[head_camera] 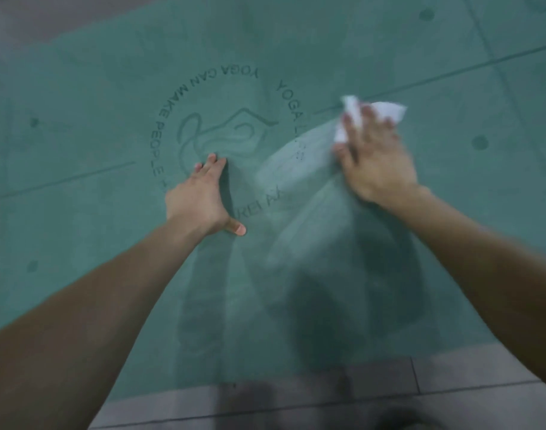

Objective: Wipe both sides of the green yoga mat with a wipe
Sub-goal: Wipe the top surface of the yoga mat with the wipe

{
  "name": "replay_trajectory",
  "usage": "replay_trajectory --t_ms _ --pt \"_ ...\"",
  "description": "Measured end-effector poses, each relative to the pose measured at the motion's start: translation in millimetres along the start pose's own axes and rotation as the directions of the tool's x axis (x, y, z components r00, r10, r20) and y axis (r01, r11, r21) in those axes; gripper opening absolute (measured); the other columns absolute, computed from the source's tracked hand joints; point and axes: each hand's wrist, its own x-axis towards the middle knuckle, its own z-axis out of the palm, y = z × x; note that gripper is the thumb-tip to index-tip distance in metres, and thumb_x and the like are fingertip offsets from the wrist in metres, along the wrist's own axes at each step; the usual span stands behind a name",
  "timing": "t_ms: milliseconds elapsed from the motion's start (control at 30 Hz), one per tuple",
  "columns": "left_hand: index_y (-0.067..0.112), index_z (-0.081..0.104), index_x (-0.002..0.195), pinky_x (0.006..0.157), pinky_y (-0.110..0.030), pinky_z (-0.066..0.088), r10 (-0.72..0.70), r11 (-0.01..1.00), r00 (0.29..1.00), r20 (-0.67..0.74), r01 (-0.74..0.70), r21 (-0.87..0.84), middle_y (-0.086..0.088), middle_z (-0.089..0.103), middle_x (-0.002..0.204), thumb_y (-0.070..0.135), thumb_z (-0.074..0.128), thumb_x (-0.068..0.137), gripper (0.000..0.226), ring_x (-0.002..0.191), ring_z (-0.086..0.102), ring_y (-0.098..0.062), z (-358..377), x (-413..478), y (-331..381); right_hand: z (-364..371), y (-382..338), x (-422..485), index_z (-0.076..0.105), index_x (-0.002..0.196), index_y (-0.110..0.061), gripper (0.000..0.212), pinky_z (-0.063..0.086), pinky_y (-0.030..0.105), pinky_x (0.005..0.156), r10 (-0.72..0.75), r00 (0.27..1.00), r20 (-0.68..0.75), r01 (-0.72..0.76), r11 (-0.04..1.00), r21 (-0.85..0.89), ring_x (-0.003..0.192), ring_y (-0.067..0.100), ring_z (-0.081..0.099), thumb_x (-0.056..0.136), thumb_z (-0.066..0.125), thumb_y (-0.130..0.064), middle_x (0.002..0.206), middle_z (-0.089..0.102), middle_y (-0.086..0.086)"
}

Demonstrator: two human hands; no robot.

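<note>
We're seeing the right hand (pixel 374 156) pressing the white wipe (pixel 386 111) under spread fingers right of the green yoga mat (pixel 95 88)'s logo (pixel 225 135), left hand (pixel 200 200) lying flat, fingers extended, on the logo's near side.

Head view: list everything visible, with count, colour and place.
mat: one, green, spread flat across most of the view, printed side up.
logo: one, dark ring of lettering around a line figure, mid-mat.
wipe: one, white, crumpled under the right hand's fingers on the mat.
damp streak: one, paler sheen, running from the wipe toward the near edge.
floor: grey tiles, along the bottom edge and top-left corner.
left hand: one, flat on the mat by the logo.
right hand: one, blurred, pressing the wipe.
</note>
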Motion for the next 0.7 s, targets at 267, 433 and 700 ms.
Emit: replay_trajectory --t_ms 267,433,700 --pt "0.027 0.033 0.157 0.112 -0.050 0.046 -0.206 0.961 0.972 -0.112 0.179 -0.213 -0.005 0.039 0.157 0.082 0.090 0.023 0.156 0.145 0.042 -0.031 22.2 -14.5 -11.8 26.7 -125.1 35.4 0.019 0.169 -0.015 0.073 -0.002 0.049 0.133 -0.100 0.991 0.089 0.098 0.995 0.025 0.165 0.024 0.003 0.107 0.010 -0.052 0.178 0.009 0.007" --pt "0.037 0.032 0.158 0.119 -0.054 0.040 -0.352 0.888 0.934 -0.058 0.314 -0.337 -0.004 0.032 0.165 0.104 0.066 0.021 0.156 0.151 0.036 -0.030 44.3 -45.6 -75.9 34.7 -175.9 38.3 0.017 0.170 -0.020 0.065 0.000 0.043 0.133 -0.463 0.860 0.217 0.467 0.884 0.035 0.164 0.018 0.001 0.112 0.016 -0.050 0.178 0.007 0.002" --pt "0.045 0.007 0.166 0.125 -0.050 0.030 -0.239 0.941 0.970 0.039 0.242 -0.238 0.000 0.002 0.177 0.088 0.085 0.032 0.162 0.162 0.012 -0.026 41.4 -47.4 -99.8 3.3 -50.0 38.5 0.017 0.168 -0.008 0.082 0.004 0.055 0.132 0.201 0.978 0.057 -0.200 0.980 -0.021 0.164 0.034 0.005 0.105 0.010 -0.060 0.176 0.007 0.019"
